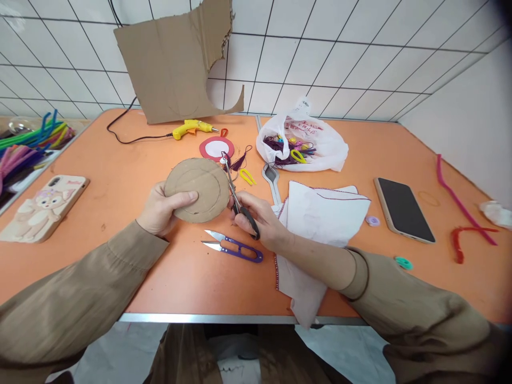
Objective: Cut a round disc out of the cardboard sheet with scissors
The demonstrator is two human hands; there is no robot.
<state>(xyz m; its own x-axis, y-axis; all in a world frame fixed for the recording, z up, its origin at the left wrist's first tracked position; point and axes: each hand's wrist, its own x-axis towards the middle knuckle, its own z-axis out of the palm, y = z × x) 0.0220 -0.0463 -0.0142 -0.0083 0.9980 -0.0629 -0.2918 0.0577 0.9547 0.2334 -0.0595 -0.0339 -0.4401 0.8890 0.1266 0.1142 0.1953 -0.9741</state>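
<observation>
My left hand (160,209) grips a round cardboard disc (200,194) by its left side, thumb on top. A fainter circle is marked inside the disc's edge. In my right hand (262,218) is a pair of scissors (231,184) with black handles, its blades pointing away from me along the disc's right edge. Whether the blades bite into the cardboard I cannot tell. Purple thread snips (236,249) lie on the table just below the disc. Beyond it rests a red ring with a white centre (216,149), beside a dark purple tassel (240,160).
A cut cardboard sheet (172,69) leans on the tiled wall, behind a yellow glue gun (194,128). A white plastic bag (330,144) holds tassels. White cloth (324,213) lies under my right forearm. Phones (404,209) lie at both sides; pipe cleaners (460,197) are far right.
</observation>
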